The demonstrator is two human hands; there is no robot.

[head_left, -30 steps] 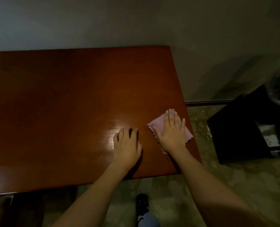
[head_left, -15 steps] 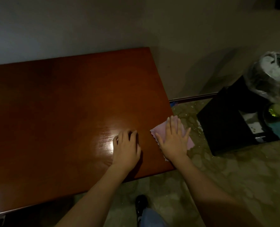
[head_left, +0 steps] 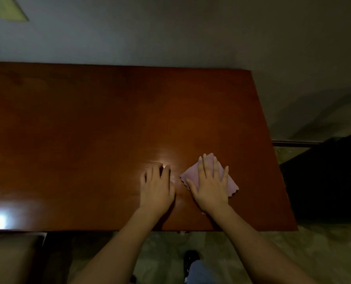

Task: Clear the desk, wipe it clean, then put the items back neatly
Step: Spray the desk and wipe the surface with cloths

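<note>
Dim light falls on your red-brown desk (head_left: 88, 140), which now fills more of the view than half a second ago. At 6 o'clock your left hand (head_left: 157, 188) stays flat, fingers loosely together. Just beside it, toward 4 o'clock, your right hand (head_left: 210, 187) presses spread fingers on the pink cloth (head_left: 232, 184), now farther in from the desk's right edge.

Both bare forearms reach forward from the near edge, roughly parallel, palms down. The left hand (head_left: 157, 188) lies flat with its fingers straight and close together, pointing to the far side. Just to its right, the right hand (head_left: 210, 188) lies flat with fingers straight and slightly spread, thumb out to the left, pressing down on a pink cloth (head_left: 231, 184).
</note>
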